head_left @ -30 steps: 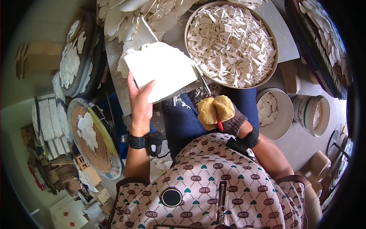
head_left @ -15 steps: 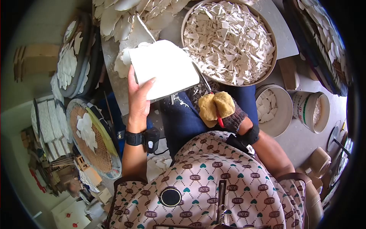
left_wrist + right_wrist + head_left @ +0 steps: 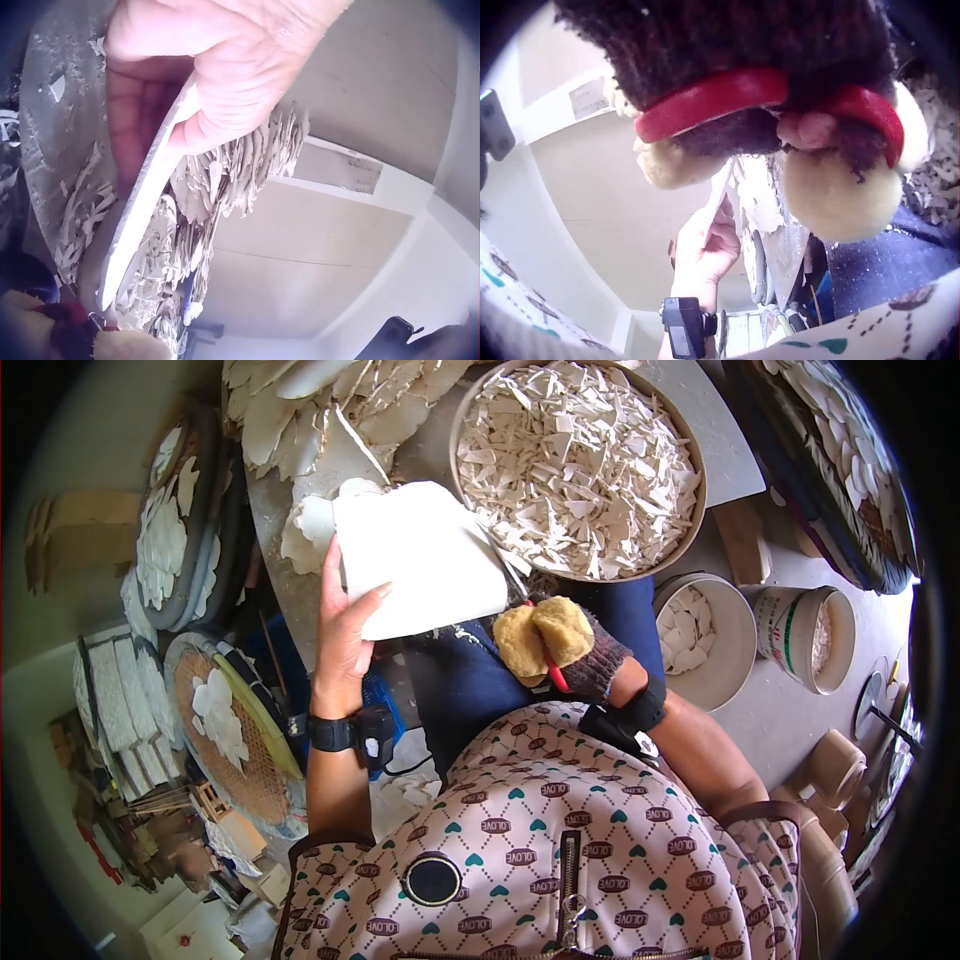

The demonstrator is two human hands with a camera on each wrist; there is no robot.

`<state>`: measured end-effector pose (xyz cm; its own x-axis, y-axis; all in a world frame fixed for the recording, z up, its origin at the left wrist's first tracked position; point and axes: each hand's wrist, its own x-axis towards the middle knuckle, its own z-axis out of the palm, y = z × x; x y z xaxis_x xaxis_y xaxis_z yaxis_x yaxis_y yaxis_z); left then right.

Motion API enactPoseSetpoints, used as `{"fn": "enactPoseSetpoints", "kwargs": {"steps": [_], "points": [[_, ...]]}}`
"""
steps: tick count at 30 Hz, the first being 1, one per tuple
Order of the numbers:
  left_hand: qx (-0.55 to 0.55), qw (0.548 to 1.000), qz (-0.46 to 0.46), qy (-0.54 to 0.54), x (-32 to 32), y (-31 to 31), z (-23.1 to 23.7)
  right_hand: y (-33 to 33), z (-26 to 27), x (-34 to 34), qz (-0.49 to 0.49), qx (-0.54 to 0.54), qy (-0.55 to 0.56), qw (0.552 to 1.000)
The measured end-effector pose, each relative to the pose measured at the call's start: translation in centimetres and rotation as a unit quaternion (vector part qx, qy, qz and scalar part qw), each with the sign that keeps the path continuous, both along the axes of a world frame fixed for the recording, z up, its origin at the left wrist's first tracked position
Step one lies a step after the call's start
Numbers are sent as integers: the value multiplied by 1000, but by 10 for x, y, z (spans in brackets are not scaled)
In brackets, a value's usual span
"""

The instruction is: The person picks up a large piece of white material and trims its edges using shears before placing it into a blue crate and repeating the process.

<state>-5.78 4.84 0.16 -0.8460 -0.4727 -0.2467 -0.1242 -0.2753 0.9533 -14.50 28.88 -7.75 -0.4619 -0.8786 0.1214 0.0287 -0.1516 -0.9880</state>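
My left hand [image 3: 345, 635] grips a thin white sheet [image 3: 420, 565] by its left edge, thumb on top and fingers beneath. In the left wrist view the sheet [image 3: 135, 225] shows nearly edge-on between thumb and fingers. My right hand [image 3: 597, 660] wears a dark knitted glove and holds scissors with red handles [image 3: 557, 678]. Yellow foam pads [image 3: 560, 630] sit around the handles. The metal blades [image 3: 512, 565] lie along the sheet's right edge, partly hidden by it. In the right wrist view the red handles [image 3: 712, 101] loop over the gloved fingers.
A large round tub [image 3: 703, 490] full of white offcuts stands just beyond the scissors on a metal table [image 3: 735, 460]. Stacked pale sheets [image 3: 280, 420] lie at the table's far left. Two buckets [image 3: 745, 660] [image 3: 845, 650] stand on the floor at right, a woven tray [image 3: 195, 705] at left.
The sheet has turned clockwise in the left hand, its right corner now lower. The scissors stay along its right edge. The whole head view has shifted, so the scene sits further left.
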Motion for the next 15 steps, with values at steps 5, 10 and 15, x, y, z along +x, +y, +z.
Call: {"fn": "enactPoseSetpoints", "kwargs": {"steps": [5, 10, 15], "points": [[-8, 1000, 12, -4, 12, -7, 7, -9, 2, 8, 26, 26, -105, 994], [-10, 1000, 26, 0, 25, -15, 10, -18, -1, 14, 55, 9, -75, 996], [-52, 999, -3, 15, 36, -19, 1, -26, -2, 8, 92, 17, 64, 994]]}}
